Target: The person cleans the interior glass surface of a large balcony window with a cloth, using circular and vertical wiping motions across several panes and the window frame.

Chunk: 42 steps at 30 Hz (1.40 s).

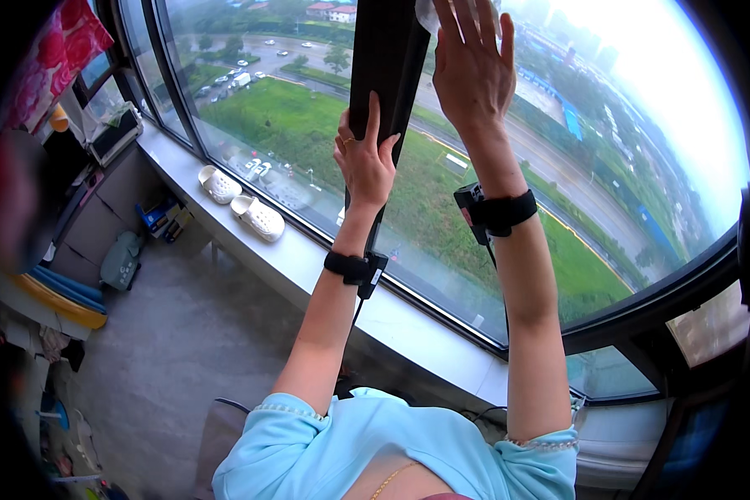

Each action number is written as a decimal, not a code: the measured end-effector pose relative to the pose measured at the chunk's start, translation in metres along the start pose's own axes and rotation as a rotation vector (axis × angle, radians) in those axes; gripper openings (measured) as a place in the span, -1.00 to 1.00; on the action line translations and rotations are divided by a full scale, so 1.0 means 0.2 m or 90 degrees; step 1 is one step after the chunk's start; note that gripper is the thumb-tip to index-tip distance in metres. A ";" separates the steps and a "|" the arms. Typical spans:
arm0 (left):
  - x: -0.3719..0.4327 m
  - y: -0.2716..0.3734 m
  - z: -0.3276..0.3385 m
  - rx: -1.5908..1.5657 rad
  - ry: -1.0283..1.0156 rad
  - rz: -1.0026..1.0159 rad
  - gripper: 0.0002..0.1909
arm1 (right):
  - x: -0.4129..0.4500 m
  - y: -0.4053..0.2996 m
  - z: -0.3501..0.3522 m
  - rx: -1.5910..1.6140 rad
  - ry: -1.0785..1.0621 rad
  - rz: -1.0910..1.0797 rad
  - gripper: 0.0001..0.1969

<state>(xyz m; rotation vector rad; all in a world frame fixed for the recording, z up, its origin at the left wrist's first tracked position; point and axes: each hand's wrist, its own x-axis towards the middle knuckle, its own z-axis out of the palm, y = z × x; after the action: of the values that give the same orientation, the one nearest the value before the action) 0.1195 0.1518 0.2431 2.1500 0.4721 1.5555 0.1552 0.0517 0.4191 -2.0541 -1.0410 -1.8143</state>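
Note:
My left hand (367,156) rests on the dark upright window frame (384,69), with its index finger stretched up along it and a ring on one finger. My right hand (475,75) is raised against the large window pane (537,169) to the right of that frame. Its palm faces the glass, and part of a whitish, cloth-like thing (426,15) shows beside its fingers at the top edge. How the hand bears on that thing is partly hidden. Each wrist wears a black strap with a small device and a cable.
A pair of white clogs (257,219) stands on the white window sill (406,331). Below at the left are a grey-green case (122,259) on the grey floor (162,337), blue boxes (157,219) and a red floral cloth (56,56). Black framing borders the glass at the right.

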 end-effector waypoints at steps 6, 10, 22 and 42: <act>-0.01 -0.01 0.03 -0.019 0.023 0.025 -0.27 | -0.05 0.20 -0.21 -0.081 0.003 0.041 -0.47; -0.01 -0.02 0.06 -0.026 0.024 0.014 -0.28 | -0.11 0.35 -0.35 -0.109 0.009 0.070 -0.45; 0.01 -0.04 0.09 -0.039 0.055 0.054 -0.26 | -0.42 1.02 -0.69 -0.253 0.197 0.057 -0.51; 0.01 -0.03 0.05 -0.042 0.031 0.072 -0.27 | -0.66 1.34 -0.98 -0.420 0.254 0.206 -0.48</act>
<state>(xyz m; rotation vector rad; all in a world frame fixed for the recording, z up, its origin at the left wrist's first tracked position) 0.1292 0.1558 0.2388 2.1250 0.3150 1.6638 0.1690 -0.3068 0.4162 -1.8619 0.0121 -2.4361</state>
